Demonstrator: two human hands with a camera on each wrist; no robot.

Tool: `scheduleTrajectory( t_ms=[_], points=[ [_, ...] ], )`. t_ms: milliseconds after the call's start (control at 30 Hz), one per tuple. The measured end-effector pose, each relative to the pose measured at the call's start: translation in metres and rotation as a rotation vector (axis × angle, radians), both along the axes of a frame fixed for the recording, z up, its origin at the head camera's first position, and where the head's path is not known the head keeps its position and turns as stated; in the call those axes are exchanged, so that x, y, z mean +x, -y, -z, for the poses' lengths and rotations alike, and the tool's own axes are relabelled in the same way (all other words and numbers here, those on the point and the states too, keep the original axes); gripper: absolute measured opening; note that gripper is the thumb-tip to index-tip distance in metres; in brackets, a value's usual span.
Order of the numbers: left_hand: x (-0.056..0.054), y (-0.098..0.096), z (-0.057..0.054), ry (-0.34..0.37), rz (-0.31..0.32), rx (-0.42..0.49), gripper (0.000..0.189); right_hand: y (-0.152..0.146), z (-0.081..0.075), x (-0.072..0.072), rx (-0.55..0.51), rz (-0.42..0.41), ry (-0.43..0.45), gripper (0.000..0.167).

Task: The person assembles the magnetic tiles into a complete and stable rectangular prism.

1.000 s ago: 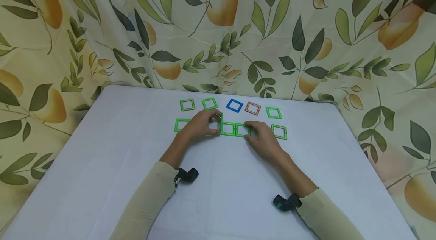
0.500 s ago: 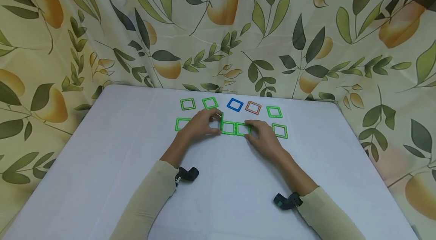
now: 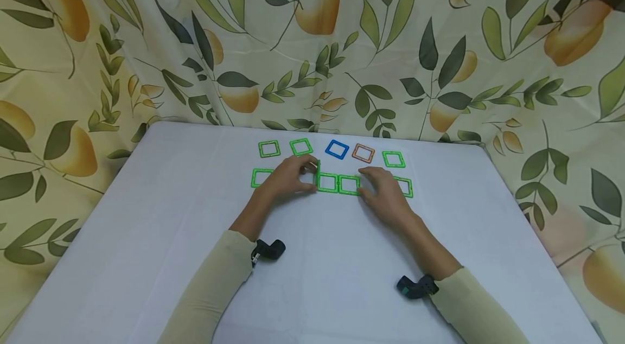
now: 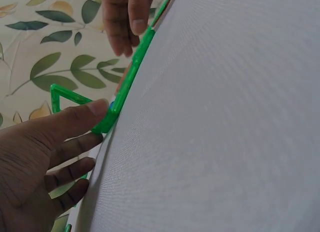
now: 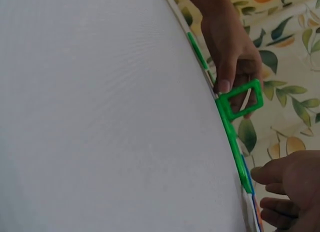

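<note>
My left hand (image 3: pixel 287 180) holds a green square frame-like magnetic tile (image 5: pixel 245 112) standing upright on its edge, with thumb and fingers at its side. Right of it two flat green square tiles lie edge to edge, a nearer-left tile (image 3: pixel 327 191) and an outer tile (image 3: pixel 349 193); the upright one stands at the left end of this pair. My right hand (image 3: pixel 387 196) is just beside the outer tile, thumb and fingers apart, nothing gripped. In the right wrist view its fingertips (image 5: pixel 257 174) hover close to that tile's end.
Behind, a row of square tiles lies flat: two green, a blue tile (image 3: pixel 337 141), an orange tile (image 3: pixel 363 161) and a green tile (image 3: pixel 393 168). Another green tile (image 3: pixel 253 178) lies partly behind the left hand, and one (image 3: pixel 410 188) behind the right. A patterned curtain (image 3: pixel 312 62) backs the white table (image 3: pixel 312 279).
My right hand has drawn slightly right, off the outer flat tile, and now partly covers the green tile at the right. The left hand keeps its hold on the upright tile.
</note>
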State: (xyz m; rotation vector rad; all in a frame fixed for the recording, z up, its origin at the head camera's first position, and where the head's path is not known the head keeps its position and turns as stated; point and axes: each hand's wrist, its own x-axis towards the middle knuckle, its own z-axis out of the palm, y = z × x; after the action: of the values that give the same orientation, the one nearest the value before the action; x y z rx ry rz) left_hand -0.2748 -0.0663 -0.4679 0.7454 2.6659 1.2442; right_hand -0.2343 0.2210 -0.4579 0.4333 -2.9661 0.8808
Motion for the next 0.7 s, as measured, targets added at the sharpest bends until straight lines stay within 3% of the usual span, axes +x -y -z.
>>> scheduleTrajectory(
  t_ms=[433,700],
  points=[
    [0.000,0.001,0.002,0.003,-0.011,0.010,0.064,-0.029,-0.008,-0.001,0.014,0.122,0.055,0.059],
    [0.001,0.001,0.002,0.000,-0.027,0.005,0.064,-0.051,-0.008,0.001,0.074,0.158,0.016,0.064]
  ],
)
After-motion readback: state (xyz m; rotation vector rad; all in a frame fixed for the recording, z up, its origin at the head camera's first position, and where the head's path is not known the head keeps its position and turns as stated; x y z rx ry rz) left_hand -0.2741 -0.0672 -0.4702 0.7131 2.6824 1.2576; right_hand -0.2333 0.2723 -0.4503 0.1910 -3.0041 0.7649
